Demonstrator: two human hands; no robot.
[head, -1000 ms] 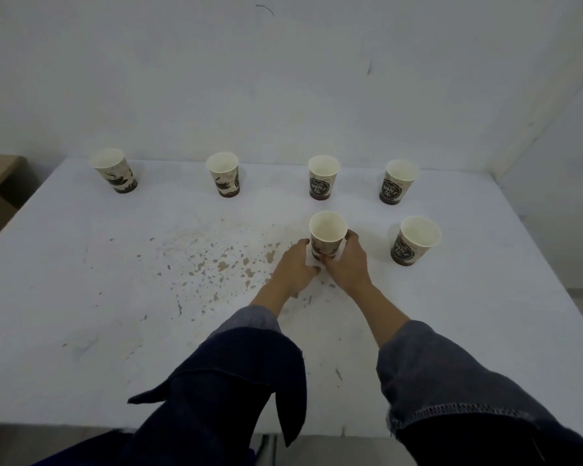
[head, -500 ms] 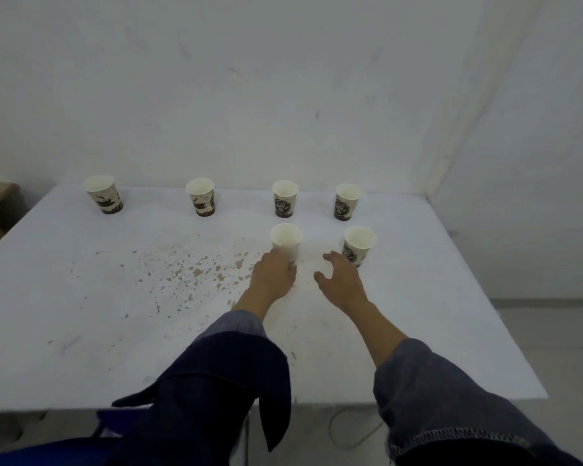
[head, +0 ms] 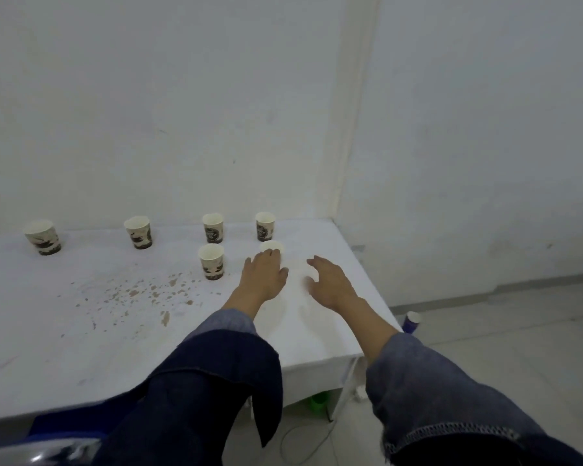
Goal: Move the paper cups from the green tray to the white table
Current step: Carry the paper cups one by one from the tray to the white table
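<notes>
Several printed paper cups stand upright on the white table. A back row runs from a far-left cup through a second cup and a third cup to a fourth cup. In front of that row stand a cup and another cup, which is partly hidden behind my left hand. My left hand hovers with relaxed fingers and holds nothing. To its right, my right hand is open over the table near the right edge. No green tray is in view.
Brown speckled stains mark the tabletop's middle. The table's right edge drops to a grey floor, where a purple bottle stands. A green object and a cable lie under the table's corner. White walls close the back and right.
Both hands have let go of the front middle cup and drawn back to the right with fingers spread. The view has swung right and up, showing the right wall and floor.
</notes>
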